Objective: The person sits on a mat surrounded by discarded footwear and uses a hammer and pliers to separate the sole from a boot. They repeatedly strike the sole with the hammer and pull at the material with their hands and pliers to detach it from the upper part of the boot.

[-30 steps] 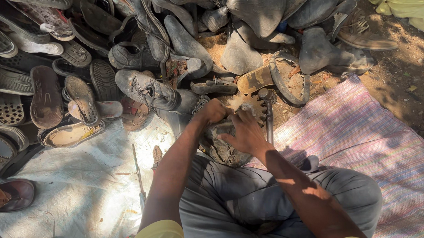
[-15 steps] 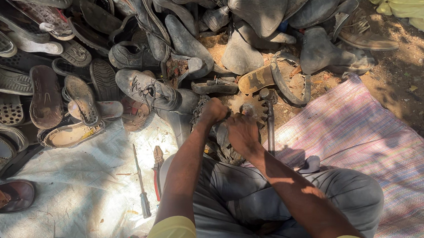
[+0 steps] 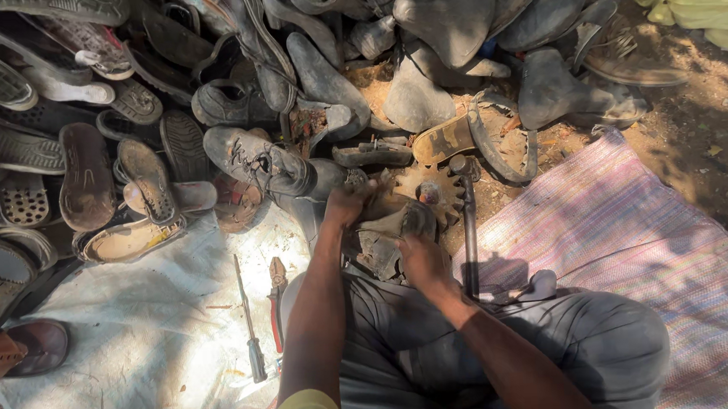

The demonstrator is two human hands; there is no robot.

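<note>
my left hand [image 3: 349, 204] and right hand [image 3: 422, 258] each have a tight grip on the old shoe [image 3: 387, 238]; it looks soft and bendy, so i hold its edges.

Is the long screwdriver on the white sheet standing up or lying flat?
Lying flat: the screwdriver rests lengthwise on the white sheet, beside the pliers, untouched by either hand.

Both hands gripping worn shoe [image 3: 387, 237], screwdriver [image 3: 248, 321], shoe pile [image 3: 206, 96]
</note>
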